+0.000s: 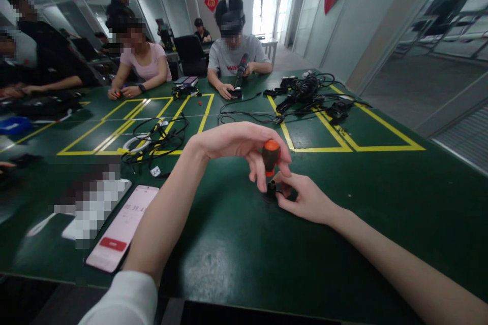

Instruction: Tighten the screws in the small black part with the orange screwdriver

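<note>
Fingers of my left hand curl from above around the upright handle of a short screwdriver, black with an orange cap and an orange lower band. Directly beneath it, a small black part is on the green table. The thumb and fingers of my right hand pinch this part from the right. The screwdriver's lower end meets the black part or sits just over it; I cannot tell which. What the part is remains too small to make out.
A lit phone lies left of my left forearm, beside a partly blurred white object. Coiled black cables lie beyond. More tangled cables sit at the far right. Across the table a person holds a power screwdriver.
</note>
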A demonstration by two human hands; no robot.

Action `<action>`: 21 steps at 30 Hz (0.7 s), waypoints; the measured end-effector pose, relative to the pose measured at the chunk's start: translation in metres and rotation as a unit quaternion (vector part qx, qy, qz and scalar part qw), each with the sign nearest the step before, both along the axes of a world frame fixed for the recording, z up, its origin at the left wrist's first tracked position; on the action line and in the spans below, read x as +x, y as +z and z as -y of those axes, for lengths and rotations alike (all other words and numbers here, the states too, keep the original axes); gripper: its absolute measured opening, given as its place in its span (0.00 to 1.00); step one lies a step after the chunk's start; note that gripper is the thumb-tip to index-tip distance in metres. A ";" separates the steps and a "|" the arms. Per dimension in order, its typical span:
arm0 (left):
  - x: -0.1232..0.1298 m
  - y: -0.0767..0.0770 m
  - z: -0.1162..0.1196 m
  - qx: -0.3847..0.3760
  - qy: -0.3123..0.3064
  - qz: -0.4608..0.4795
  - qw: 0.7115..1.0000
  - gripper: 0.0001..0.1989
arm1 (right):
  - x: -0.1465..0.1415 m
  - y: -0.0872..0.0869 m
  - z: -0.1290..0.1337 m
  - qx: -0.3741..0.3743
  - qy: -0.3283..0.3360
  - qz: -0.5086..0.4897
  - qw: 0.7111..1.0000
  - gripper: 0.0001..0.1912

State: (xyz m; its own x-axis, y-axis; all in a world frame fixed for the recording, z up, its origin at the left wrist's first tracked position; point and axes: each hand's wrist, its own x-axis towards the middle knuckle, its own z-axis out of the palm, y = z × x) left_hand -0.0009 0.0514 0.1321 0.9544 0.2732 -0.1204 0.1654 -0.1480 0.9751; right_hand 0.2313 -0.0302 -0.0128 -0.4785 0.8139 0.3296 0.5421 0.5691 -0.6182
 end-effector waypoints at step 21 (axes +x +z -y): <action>0.005 -0.010 -0.009 -0.003 0.056 0.058 0.997 0.26 | -0.001 -0.001 0.001 -0.003 0.003 -0.002 1.000 0.06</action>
State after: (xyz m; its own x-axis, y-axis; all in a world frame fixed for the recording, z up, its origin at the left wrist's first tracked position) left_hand 0.0039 0.0608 0.1218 0.9253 0.3791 -0.0133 0.0667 -0.1281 0.9895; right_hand 0.2298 -0.0308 -0.0134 -0.4826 0.8125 0.3271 0.5362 0.5693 -0.6232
